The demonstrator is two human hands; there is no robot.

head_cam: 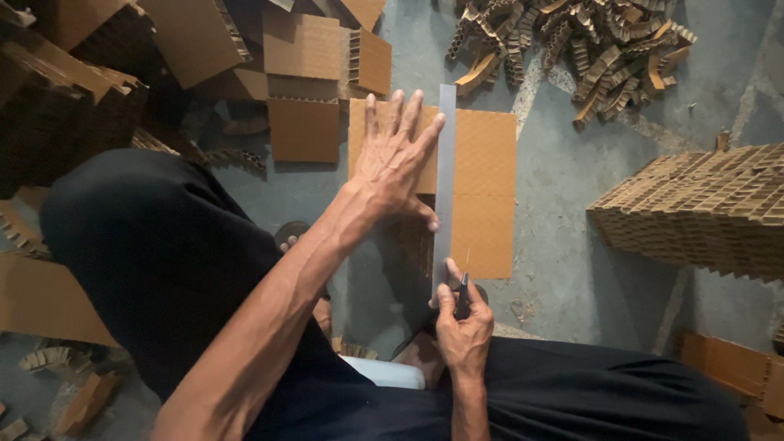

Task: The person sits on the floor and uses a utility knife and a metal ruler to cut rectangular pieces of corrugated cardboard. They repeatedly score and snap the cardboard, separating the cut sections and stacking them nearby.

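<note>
Flat brown corrugated sheet [482, 188] on grey concrete floor [563, 269], rectangular, matte, faint ribbing. Long thin metal ruler [445, 163] laid lengthwise across sheet, smooth, pale grey, straight-edged. Left hand [396, 159] spread flat, fingers splayed, pressing sheet and ruler's left edge, thumb tip against ruler. Right hand [464, 322] closed around small knife [463, 294], dark handle, thin blade tip at ruler's near end, right of its edge. Hands well apart along ruler. Near edge of sheet partly hidden behind left wrist and ruler; sheet's lower left in shadow, hard to read. Knife handle mostly covered by fingers, shape unclear. Black trousers [163, 269] fill lower frame, soft, featureless. Flat cardboard pieces [302, 90] stacked upper left, some showing fluted edges. Heap of short honeycomb offcuts [572, 49] upper right, jagged, cut off by top edge. Large honeycomb block [702, 208] at right, open cell pattern, cut off by right edge. More scraps [57, 392] lower left, dim.
</note>
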